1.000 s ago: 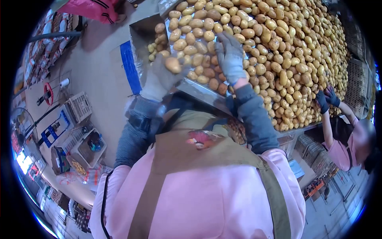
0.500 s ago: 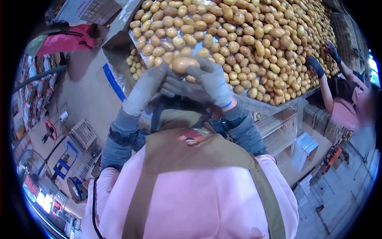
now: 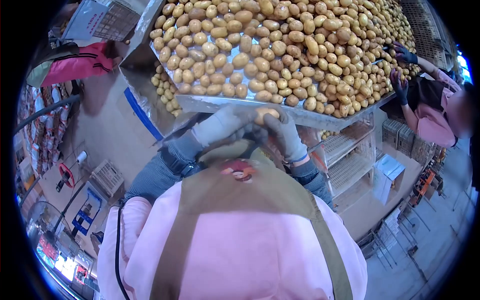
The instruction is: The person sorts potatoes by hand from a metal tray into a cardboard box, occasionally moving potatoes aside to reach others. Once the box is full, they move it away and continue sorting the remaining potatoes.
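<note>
Both my gloved hands meet around one potato (image 3: 266, 115) in front of the sorting table's near edge. My right hand (image 3: 286, 134) is closed on it from the right, with thumb and fingers against its side. From the left, my left hand (image 3: 222, 124) presses its curled fingers to the same potato; they are slightly blurred, and some are hidden under the right hand. Behind them a large spread of loose potatoes (image 3: 300, 47) covers the metal sorting table (image 3: 230, 102), piled thicker toward the right.
At right, a co-worker's gloved hands (image 3: 400, 82) are at the heap's edge. Another person in pink (image 3: 80, 62) is at far left. Plastic crates (image 3: 345, 167) stand under the table on the right. Smaller potatoes (image 3: 165, 90) lie beside the table's left end.
My hands and the held potato have come back from over the table toward my body. The co-worker's hands at the right have shifted, one now raised off the potatoes.
</note>
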Demonstrator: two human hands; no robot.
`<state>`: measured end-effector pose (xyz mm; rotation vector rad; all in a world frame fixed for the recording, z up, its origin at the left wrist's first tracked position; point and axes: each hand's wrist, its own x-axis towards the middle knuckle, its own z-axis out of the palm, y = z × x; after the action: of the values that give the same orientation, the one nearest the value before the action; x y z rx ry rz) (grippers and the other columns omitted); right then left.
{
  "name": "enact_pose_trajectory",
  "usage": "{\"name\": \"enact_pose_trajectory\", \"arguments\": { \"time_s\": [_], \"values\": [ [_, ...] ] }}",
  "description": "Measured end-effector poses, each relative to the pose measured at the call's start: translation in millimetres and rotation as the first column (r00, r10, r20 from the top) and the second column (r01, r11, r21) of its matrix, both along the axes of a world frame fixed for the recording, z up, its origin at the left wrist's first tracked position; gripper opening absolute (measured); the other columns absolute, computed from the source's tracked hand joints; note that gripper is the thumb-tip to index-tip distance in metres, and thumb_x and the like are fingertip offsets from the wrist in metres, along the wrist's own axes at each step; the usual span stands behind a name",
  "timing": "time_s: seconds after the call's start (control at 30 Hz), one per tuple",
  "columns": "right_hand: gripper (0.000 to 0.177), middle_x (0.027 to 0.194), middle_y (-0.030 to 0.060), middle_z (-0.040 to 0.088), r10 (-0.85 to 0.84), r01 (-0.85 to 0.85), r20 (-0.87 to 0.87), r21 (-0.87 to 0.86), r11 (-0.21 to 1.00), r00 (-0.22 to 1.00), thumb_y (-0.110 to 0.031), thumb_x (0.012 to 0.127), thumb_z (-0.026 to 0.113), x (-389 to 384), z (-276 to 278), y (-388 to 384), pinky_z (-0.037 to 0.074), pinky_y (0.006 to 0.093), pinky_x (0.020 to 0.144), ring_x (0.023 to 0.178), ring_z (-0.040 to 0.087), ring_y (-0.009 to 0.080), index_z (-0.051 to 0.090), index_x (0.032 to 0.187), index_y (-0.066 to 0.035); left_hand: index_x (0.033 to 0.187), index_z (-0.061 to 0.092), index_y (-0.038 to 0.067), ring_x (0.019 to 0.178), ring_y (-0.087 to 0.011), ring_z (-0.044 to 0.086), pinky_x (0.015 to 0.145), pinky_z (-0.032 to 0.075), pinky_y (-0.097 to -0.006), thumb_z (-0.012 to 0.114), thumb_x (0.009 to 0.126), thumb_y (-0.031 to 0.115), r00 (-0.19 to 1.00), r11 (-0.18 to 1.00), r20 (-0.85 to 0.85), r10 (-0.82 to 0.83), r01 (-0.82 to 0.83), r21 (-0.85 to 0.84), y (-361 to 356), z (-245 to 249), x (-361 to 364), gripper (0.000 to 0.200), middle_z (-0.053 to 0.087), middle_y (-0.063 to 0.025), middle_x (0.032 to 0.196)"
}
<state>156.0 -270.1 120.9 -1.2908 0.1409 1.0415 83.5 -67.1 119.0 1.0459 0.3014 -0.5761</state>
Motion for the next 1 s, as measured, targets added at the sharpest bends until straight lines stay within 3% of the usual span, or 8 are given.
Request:
{"name": "enact_pose_trajectory", "arguments": {
  "time_s": [0.17, 0.23, 0.3, 0.5, 0.67, 0.8, 0.93, 1.0],
  "values": [
    [0.031, 0.09, 0.0089, 0.066, 0.267, -0.171, 0.416, -0.255, 0.952, 0.869, -0.015, 0.094, 0.065, 7.9, -1.6, 5.8, 0.049, 0.0256, 0.056, 0.068, 0.063, 0.0136, 0.058, 0.122, -0.001, 0.13, 0.055, 0.006, 0.086, -0.0146, 0.064, 0.075, 0.053, -0.0271, 0.059, 0.102, 0.034, 0.973, 0.913, 0.211, 0.091, -0.166, 0.371, 7.4, -21.8, -14.1, 0.041, 0.066, -0.0055, 0.1],
    [0.034, 0.091, 0.0124, 0.067, 0.541, -0.167, 0.838, -0.544, 0.822, -0.065, -0.015, 0.094, 0.065, 11.1, -28.8, 18.0, 0.051, 0.0315, 0.06, 0.072, 0.066, 0.0206, 0.057, 0.124, -0.002, 0.142, 0.047, 0.009, 0.097, -0.0195, 0.065, 0.087, 0.053, -0.0326, 0.066, 0.097, 0.031, 0.889, 0.736, 0.449, -0.09, -0.244, 0.632, 7.1, -21.4, -17.3, 0.054, 0.066, -0.0099, 0.112],
    [0.035, 0.1, 0.0179, 0.067, 0.705, -0.396, 0.617, -0.585, 0.708, 0.35, -0.011, 0.092, 0.058, 9.0, -27.7, 44.7, 0.052, 0.0438, 0.07, 0.084, 0.067, 0.0349, 0.058, 0.126, -0.005, 0.144, 0.047, 0.01, 0.1, -0.0226, 0.065, 0.092, 0.052, -0.0352, 0.072, 0.093, 0.031, 0.901, 0.629, 0.395, -0.178, -0.204, 0.75, 14.2, -25.2, -22.6, 0.06, 0.065, -0.0116, 0.116],
    [0.028, 0.103, 0.0162, 0.066, 0.763, -0.309, 0.557, -0.7, 0.644, 0.328, -0.019, 0.092, 0.06, 73.3, -72.3, 145.4, 0.052, 0.0485, 0.074, 0.084, 0.067, 0.0381, 0.063, 0.118, -0.013, 0.12, 0.063, 0.009, 0.106, -0.026, 0.062, 0.087, 0.052, -0.035, 0.064, 0.094, 0.018, 0.825, 0.516, 0.158, 0.542, -0.476, 0.713, 93.6, -69.6, -57.2, 0.027, 0.064, -0.0101, 0.114],
    [0.05, 0.139, 0.0133, 0.057, 0.542, -0.095, 0.763, -0.605, 0.79, -0.351, -0.043, 0.094, 0.06, 125.7, -101.4, 283.2, 0.035, 0.0501, 0.109, 0.135, 0.046, 0.0314, 0.059, 0.133, -0.012, 0.126, 0.062, 0.005, 0.104, -0.0182, 0.065, 0.086, 0.055, -0.0298, 0.059, 0.1, 0.02, 0.337, 0.264, 0.146, 0.93, -0.891, 0.37, 155.6, -126.7, -50.8, 0.031, 0.065, -0.0081, 0.116],
    [0.067, 0.158, 0.0128, 0.037, 0.653, -0.105, 0.622, -0.754, 0.648, -0.432, -0.051, 0.091, 0.059, 71.5, -112.8, 281.9, 0.018, 0.063, 0.118, 0.149, 0.027, 0.0379, 0.048, 0.147, -0.017, 0.143, 0.051, 0.006, 0.104, -0.0165, 0.062, 0.085, 0.054, -0.0314, 0.062, 0.096, 0.017, 0.201, 0.21, -0.062, 0.978, -0.959, 0.191, 156.4, -101.4, -19.9, 0.049, 0.06, -0.0112, 0.126],
    [0.057, 0.152, 0.0112, 0.045, 0.659, -0.213, 0.657, -0.749, 0.628, -0.367, -0.034, 0.089, 0.062, 21.7, -100.0, 193.2, 0.021, 0.0616, 0.117, 0.144, 0.035, 0.0354, 0.054, 0.141, -0.011, 0.129, 0.061, -0.002, 0.128, -0.0338, 0.055, 0.099, 0.052, -0.0379, 0.073, 0.086, 0.016, 0.898, -0.009, 0.382, 0.217, -0.389, 0.921, 178.0, -149.0, -61.8, 0.048, 0.054, -0.0208, 0.142],
    [0.054, 0.15, 0.0101, 0.048, 0.71, -0.203, 0.654, -0.756, 0.622, -0.261, -0.033, 0.091, 0.061, 18.6, -111.2, 173.2, 0.021, 0.0613, 0.117, 0.143, 0.037, 0.0333, 0.055, 0.14, -0.012, 0.134, 0.057, 0.002, 0.113, -0.0255, 0.06, 0.091, 0.053, -0.0332, 0.065, 0.095, 0.019, 0.413, 0.324, 0.207, 0.887, -0.875, 0.359, 173.2, -164.7, -54.1, 0.044, 0.058, -0.0156, 0.131]
  ]
}}
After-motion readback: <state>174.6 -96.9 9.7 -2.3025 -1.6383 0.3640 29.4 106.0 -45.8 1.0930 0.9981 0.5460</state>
